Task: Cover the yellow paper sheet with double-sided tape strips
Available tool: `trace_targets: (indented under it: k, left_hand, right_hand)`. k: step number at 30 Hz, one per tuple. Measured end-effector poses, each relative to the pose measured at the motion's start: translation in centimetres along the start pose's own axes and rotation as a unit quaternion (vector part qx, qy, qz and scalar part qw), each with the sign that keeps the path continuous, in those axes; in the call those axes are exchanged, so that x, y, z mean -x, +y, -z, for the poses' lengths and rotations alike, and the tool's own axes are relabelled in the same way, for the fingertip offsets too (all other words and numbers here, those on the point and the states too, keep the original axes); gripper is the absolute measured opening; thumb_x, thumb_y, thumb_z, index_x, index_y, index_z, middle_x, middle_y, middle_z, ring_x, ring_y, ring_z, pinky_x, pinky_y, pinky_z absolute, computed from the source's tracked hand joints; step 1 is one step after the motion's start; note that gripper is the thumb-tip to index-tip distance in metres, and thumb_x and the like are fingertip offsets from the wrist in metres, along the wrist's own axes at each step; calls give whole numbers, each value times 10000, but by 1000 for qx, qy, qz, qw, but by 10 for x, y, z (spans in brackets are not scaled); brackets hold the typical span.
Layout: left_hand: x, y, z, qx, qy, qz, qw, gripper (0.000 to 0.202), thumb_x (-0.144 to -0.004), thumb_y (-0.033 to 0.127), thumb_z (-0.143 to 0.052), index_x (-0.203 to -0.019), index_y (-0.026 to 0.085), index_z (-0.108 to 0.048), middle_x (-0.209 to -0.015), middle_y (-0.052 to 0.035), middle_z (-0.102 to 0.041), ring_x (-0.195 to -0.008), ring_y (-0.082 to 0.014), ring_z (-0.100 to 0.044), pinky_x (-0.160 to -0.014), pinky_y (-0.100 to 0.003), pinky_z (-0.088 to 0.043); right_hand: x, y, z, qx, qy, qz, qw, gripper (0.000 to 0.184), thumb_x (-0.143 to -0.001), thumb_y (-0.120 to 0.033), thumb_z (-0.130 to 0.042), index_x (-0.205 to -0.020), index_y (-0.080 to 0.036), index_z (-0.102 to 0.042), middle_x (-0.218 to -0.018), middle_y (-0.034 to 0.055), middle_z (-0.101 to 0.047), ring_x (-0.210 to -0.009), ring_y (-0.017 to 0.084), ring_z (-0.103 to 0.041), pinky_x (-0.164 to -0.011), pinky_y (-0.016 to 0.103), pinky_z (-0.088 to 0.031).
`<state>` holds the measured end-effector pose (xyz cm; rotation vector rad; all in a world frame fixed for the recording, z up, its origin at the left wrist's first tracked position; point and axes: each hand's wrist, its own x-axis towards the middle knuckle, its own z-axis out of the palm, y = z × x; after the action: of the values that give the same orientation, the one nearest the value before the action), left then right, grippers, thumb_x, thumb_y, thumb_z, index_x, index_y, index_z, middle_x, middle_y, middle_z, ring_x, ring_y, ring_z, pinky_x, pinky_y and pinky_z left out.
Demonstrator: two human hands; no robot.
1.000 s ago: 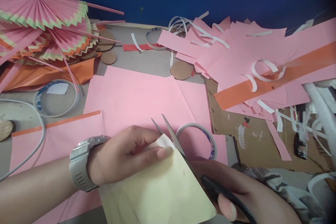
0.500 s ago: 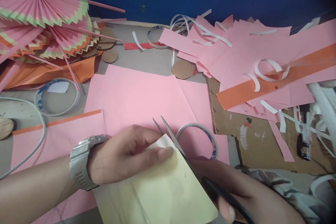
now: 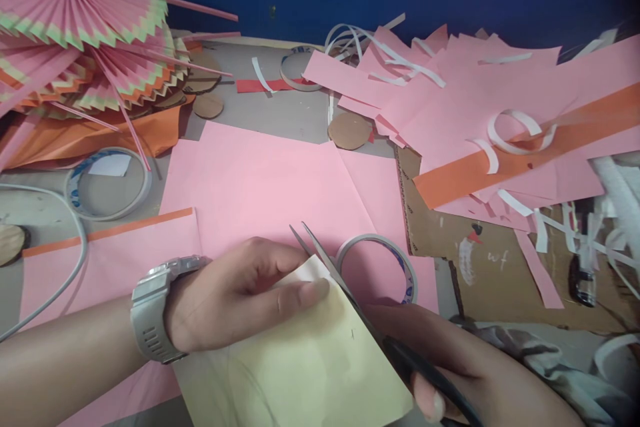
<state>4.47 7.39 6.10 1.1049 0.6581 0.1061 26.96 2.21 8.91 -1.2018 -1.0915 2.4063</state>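
Observation:
My left hand (image 3: 255, 297), with a grey watch (image 3: 157, 303) on its wrist, pinches the top corner of a pale yellow sheet of paper (image 3: 310, 360), thumb on top. The fingers beneath are partly hidden. In my right hand (image 3: 440, 360) is a pair of scissors (image 3: 327, 260) with black handles. Their blades lie along the paper's right edge by my left thumb, tips slightly apart and pointing up past the corner. Behind the blades, a roll of double-sided tape (image 3: 410, 280) rests on large pink sheets (image 3: 265, 180).
Folded paper fans (image 3: 90, 20) pile up at the far left, near another tape roll (image 3: 107, 213). On the right, pink paper pieces (image 3: 450, 107), an orange strip (image 3: 520, 160) and curled white strips lie over cardboard (image 3: 485, 293). A grey cable (image 3: 75, 273) loops at left.
The scissor tips have drawn slightly closer together and shifted a little left. Both hands keep their hold, and the view has moved very slightly.

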Motion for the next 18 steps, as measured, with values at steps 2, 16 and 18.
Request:
trace_targets:
  k: [2, 16, 18]
  left_hand:
    - [0, 0, 0, -4, 3, 2, 1000, 387, -913, 437, -421, -772, 107, -566, -686, -51, -604, -596, -137, -579, -483, -207, -443]
    - [-2, 1, -2, 10, 20, -19, 1000, 357, -915, 386, -432, -711, 122, -561, -652, -28, -586, -551, -102, -544, -454, -170, -411]
    - [-2, 1, -2, 12, 17, -24, 1000, 350, -916, 375, -431, -706, 124, -555, -652, -26, -579, -557, -101, -541, -461, -169, -415]
  right_hand:
    - [0, -2, -1, 4, -6, -7, 1000, 432, -792, -514, -556, -1120, -241, -625, -1018, 67, -668, -913, 226, -621, -823, 308, -500]
    - [2, 13, 4, 76, 4, 3, 997, 340, -805, -518, -518, -904, -211, -625, -824, 53, -587, -763, 183, -556, -652, 233, -486]
    - [1, 14, 3, 74, 14, 2, 997, 288, -787, -489, -552, -854, -215, -610, -785, 40, -573, -737, 176, -544, -629, 222, -477]
